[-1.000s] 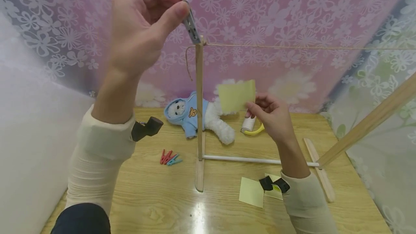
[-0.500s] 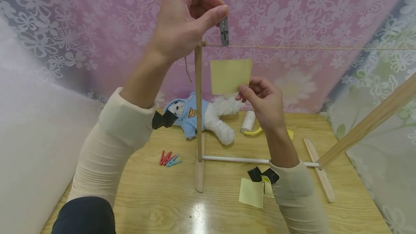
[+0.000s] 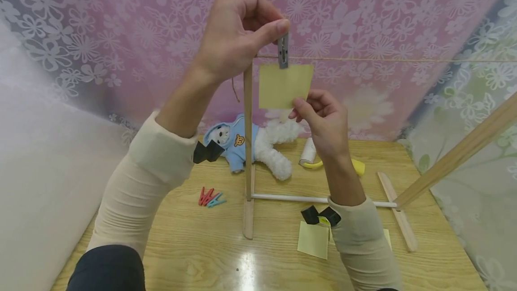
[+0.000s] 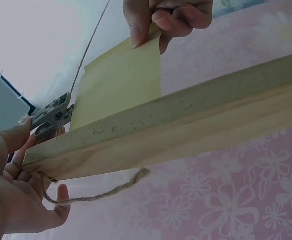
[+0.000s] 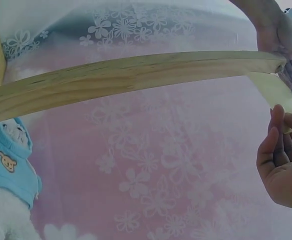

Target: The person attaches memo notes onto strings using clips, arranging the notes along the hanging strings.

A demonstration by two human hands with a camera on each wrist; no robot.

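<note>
Between thumb and fingers my left hand pinches a grey clothespin, tip downward, over the twine line near the left wooden post. The clothespin's lower end overlaps the top edge of a yellow sticky note. My right hand pinches that note by its lower right corner and holds it upright just below the line. In the left wrist view the clothespin sits at the twine beside the note's edge, behind the post.
On the table lie red and blue clothespins, more sticky notes, a white plush toy in a blue hoodie, a white roll and a yellow curved object. A white bar joins the post to a right-hand post.
My left hand has moved right from the post with the clothespin, then down onto the line. My right hand has raised the note until its top edge meets the clothespin.
</note>
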